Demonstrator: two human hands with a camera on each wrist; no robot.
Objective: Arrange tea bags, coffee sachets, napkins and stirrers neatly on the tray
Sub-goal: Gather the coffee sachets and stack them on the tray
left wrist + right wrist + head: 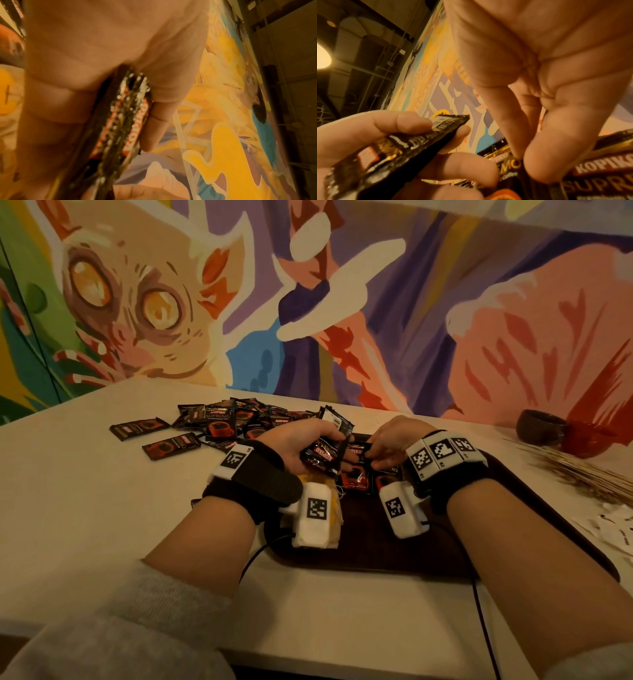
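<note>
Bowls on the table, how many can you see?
2: a dark bowl and a red bowl beside it, at the table's far right; more may lie off-frame.

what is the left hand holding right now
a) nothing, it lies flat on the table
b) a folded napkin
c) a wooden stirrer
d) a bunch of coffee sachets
d: the left hand grips a bunch of coffee sachets over the tray, and the left wrist view shows their edges stacked between thumb and fingers.

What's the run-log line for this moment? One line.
left hand: holds coffee sachets | right hand: pinches sachet on tray | loose sachet pile: on table
</note>
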